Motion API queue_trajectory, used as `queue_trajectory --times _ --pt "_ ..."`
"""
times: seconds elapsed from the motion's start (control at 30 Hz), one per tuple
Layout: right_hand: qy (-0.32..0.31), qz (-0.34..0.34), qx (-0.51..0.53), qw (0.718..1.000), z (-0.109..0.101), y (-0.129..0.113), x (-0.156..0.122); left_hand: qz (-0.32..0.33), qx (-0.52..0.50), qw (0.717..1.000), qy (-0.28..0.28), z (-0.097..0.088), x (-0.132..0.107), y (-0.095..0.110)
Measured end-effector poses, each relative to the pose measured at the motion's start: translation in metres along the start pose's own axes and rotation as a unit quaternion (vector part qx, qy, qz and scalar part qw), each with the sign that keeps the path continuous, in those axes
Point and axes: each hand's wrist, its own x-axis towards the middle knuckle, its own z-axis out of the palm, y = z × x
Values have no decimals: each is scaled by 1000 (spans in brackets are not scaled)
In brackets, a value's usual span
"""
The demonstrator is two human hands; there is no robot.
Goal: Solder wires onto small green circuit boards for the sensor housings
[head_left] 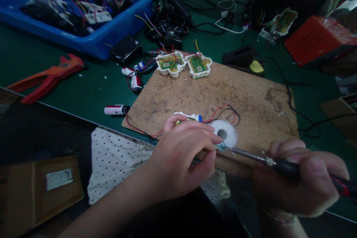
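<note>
My right hand (304, 178) is closed round the black handle of a soldering iron (248, 155), whose metal shaft points left. Its tip meets a small blue-green part (221, 146) right at the fingertips of my left hand (184, 152). Thumb and forefinger of that hand are pinched on this part; its exact kind is too small to tell. Behind the fingertips lies a white spool (231, 134) with a hole in its middle. Partly hidden under my left fingers is a white-rimmed housing (187, 115) with a blue piece at its end and red and black wires.
A brown board (245, 93) lies on the green table (95, 81). At its back edge sit two white housings with circuit boards (171, 65). Left are cylindrical batteries (115, 110), an orange-red cutter (52, 76) and a blue bin (122, 26); right, an orange box (315, 41) and a black iron stand (241, 59).
</note>
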Motion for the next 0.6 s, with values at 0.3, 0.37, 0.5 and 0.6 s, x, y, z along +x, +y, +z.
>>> queue_trajectory --times 0.3,0.37,0.5,0.6 --pt "49 -14 32 998 3 5 2 0 1 1000 2 0 1 0" --pt "43 -3 17 999 4 5 2 2 4 1000 3 -1 1 0" --pt "82 -11 -3 997 6 6 2 4 5 1000 2 0 1 1" --pt "89 -12 12 996 5 9 4 2 4 1000 2 0 1 1"
